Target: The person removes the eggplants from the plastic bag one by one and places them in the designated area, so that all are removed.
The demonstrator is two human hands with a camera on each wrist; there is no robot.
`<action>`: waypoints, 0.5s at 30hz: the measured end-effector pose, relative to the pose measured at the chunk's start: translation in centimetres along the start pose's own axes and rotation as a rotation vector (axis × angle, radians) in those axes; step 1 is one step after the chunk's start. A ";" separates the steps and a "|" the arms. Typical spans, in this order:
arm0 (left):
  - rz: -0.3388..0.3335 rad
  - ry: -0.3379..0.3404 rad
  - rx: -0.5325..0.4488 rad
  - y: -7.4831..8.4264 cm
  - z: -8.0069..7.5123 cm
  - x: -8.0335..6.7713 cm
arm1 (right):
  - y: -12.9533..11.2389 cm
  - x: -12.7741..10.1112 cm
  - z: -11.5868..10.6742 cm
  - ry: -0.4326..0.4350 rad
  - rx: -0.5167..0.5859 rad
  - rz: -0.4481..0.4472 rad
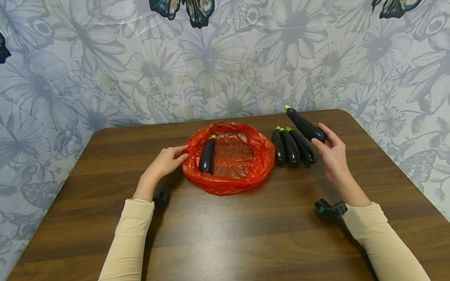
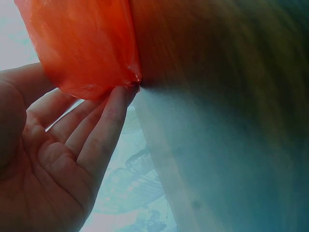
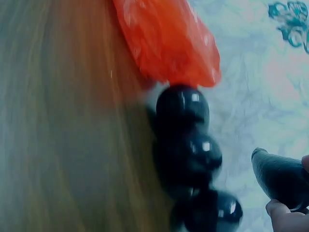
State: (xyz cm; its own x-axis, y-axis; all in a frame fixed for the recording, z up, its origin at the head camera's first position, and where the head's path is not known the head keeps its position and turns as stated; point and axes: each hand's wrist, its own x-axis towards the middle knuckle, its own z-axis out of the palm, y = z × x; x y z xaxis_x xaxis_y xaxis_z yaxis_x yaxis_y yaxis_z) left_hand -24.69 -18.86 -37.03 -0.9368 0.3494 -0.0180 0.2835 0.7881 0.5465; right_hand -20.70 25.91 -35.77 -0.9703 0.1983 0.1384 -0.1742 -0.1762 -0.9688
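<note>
Presently, a person sits at a brown wooden table [image 1: 225, 234] with both forearms extended over it, each in a cream sleeve. The landmark is an orange plastic bag [image 1: 242, 164] lying spread and flattened on the table, its rim rolled into a low ring.

The left hand [image 1: 165, 162] reaches to the left edge of the bag. The forearm rests low along the table, the wrist is nearly straight, and the fingers [image 2: 104, 130] lie extended and close together, their tips touching the crumpled rim of the bag; the left wrist view shows the palm open with the plastic meeting the fingertips. The thumb lies over the rim, though whether it nips the plastic cannot be told.

One eggplant [image 1: 207, 154] lies inside the bag, toward its left side, green stem pointing away from the person.

Right of the bag, just beside its edge, three eggplants [image 1: 291, 146] lie side by side and touching, stems pointing away.

The right hand [image 1: 332, 152] is raised right of that row, wrist bent back, palm turned toward the bag. Its fingers are curled round the blunt end of a fourth eggplant [image 1: 304, 124], which is held clear of the table, tilted, with the stem end pointing up and away, above the row of three.
</note>
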 end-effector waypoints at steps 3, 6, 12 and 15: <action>-0.002 -0.001 -0.006 0.0 0.0 0.0 | 0.2 0.1 -1.1 0.035 0.006 0.014; -0.004 -0.002 -0.009 -0.1 0.1 0.0 | 0.5 0.2 -2.2 0.055 0.021 0.037; -0.007 -0.003 -0.005 -0.3 0.1 0.1 | 1.3 0.2 -3.9 0.055 0.050 0.084; -0.008 -0.005 -0.006 -0.3 0.1 0.1 | 1.5 0.3 -4.4 0.056 -0.008 0.107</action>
State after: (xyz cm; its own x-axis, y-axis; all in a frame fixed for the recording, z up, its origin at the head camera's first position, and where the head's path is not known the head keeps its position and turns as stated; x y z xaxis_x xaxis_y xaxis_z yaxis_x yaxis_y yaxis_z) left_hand -24.87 -19.02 -37.25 -0.9381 0.3453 -0.0267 0.2743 0.7879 0.5514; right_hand -20.52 29.98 -38.13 -0.9723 0.2328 0.0229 -0.0690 -0.1920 -0.9790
